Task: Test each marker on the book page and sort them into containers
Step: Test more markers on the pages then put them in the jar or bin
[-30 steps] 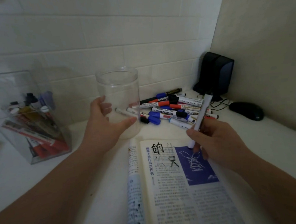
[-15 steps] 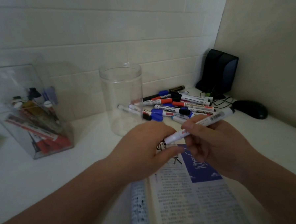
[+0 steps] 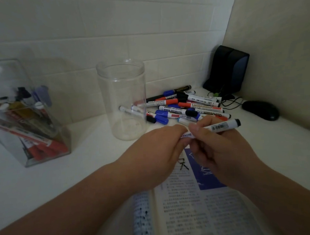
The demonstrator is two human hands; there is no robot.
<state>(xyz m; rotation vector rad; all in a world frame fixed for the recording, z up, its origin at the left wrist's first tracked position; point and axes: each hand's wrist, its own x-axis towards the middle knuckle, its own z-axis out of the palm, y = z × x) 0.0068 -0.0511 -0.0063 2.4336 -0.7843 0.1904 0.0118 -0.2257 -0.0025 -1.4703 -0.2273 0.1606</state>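
Note:
A white marker point(image 3: 220, 126) with a black end lies level above the open book point(image 3: 194, 205). My right hand point(image 3: 217, 150) grips its barrel. My left hand point(image 3: 158, 153) closes round the marker's left end, which is hidden under the fingers. The book page shows black strokes and white scribbles on a blue picture. A pile of several markers point(image 3: 184, 106) lies behind the hands. A clear round jar point(image 3: 122, 99) stands upright at the centre with nothing inside. A clear square box point(image 3: 25, 122) on the left holds several markers.
A black speaker point(image 3: 229, 70) stands in the back right corner, with cables in front of it. A black mouse point(image 3: 260, 110) lies at the right by the wall. White desk surface point(image 3: 81, 166) spreads between the box and the book.
My left hand left the jar and came to the marker's left end. My right hand lifted the marker off the page and turned it level. The view shifted slightly.

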